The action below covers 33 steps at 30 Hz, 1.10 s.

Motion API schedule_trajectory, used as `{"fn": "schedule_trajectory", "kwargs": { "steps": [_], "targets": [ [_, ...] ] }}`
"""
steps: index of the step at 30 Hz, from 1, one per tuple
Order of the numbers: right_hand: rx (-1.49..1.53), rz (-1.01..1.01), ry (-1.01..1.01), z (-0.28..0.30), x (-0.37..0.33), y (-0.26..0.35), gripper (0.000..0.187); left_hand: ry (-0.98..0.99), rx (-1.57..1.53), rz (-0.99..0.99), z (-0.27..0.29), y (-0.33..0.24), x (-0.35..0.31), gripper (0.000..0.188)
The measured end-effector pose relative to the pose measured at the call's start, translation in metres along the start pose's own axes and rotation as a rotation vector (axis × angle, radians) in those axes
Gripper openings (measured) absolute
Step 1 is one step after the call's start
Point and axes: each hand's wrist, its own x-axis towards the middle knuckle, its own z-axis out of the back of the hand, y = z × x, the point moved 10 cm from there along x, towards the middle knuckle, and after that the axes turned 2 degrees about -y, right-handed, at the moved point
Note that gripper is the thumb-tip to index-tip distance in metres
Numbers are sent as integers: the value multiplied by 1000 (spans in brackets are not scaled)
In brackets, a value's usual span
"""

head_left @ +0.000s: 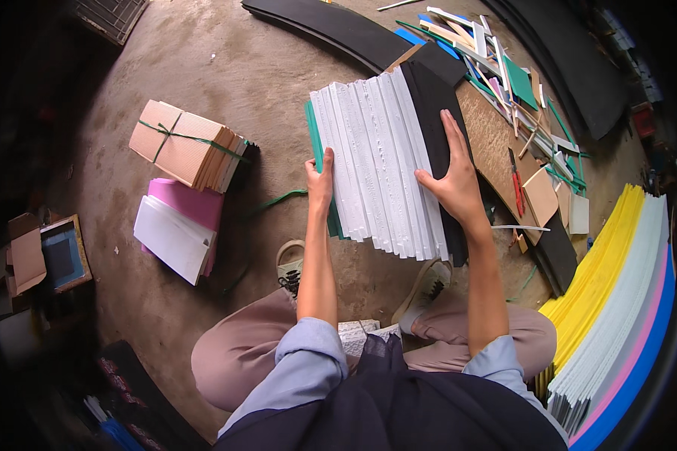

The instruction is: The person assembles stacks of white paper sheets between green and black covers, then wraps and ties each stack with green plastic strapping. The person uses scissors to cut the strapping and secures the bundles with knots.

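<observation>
In front of me, a thick stack of white sheets stands with its rough cut edges facing up. A green layer flanks it on the left and a black layer on the right. My left hand is closed around the left side, its thumb up along the white edges. On the right side, my right hand grips with fingers stretched over the black layer and the thumb on the white sheets. The undersides of both grips are hidden. A green string trails left from beside the stack.
To the left lie a tied tan bundle and white boards on pink ones. A wooden board, red-handled scissors and colourful offcuts lie right. Yellow sheets stand near right. Black slabs lie beyond.
</observation>
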Motion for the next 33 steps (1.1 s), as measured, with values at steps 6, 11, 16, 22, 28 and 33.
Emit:
{"fn": "schedule_trajectory", "kwargs": {
  "steps": [6,11,16,22,28,33],
  "targets": [
    [465,-168,108,-50,-13,-42,92,-254,541,-80,94,-81,-41,83],
    [638,-439,114,-112,-44,-116,97,-274,729,-189,89,-89,-39,77],
    [595,-477,157,-120,-35,-146,97,-158,726,-180,67,-54,-7,78],
    [338,-561,278,-128,-32,-157,107,-71,801,-109,55,-37,16,83],
    [144,-615,462,-138,-21,-174,112,264,631,10,40,-15,39,96],
    [136,-595,397,-131,-28,-173,120,192,667,-40,44,-26,24,100]
  ]
}}
